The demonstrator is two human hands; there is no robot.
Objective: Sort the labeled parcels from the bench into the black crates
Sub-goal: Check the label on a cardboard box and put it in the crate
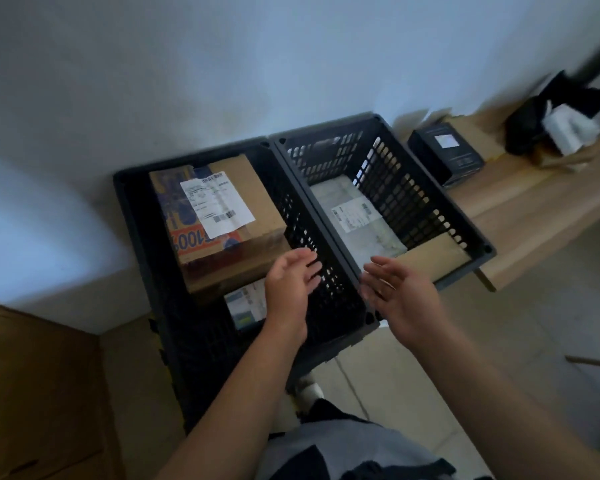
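While both hands hang empty above the crates: pause between parcels, by the look of it.

Left hand (290,289): over near end of left crate (132,209); palm turned inward, fingers straight and loosely together; holding nothing, touching nothing visible.

Right hand (400,299): over near rim between the two crates; palm up and inward, fingers extended, slightly spread; empty.

Left crate contents: large cardboard parcel (219,216), white shipping label up, filling the far part; smaller labeled packet (245,304) at near end, partly hidden by left wrist. Label sides up, presumably for reading while sorting.

Right crate (471,233): pale flat parcel (355,213) on the floor, label up; brown cardboard piece (433,259) at near right end, label not visible.

Crate placement: side by side, rims touching, backed to the wall just beside bench (534,206); short carry from bench, judged deliberate.

Remaining on bench: black box (445,152) with white label, near crate end; further right, blurred black-and-white bundle (561,123) over cardboard, contents not discernible.

Progress: partway; at least the black box not yet sorted.

Next move, judged: reach right toward black box; flat rigid shape, easy two-hand lift.

Risk: label too small to read from this view; destination crate undetermined.
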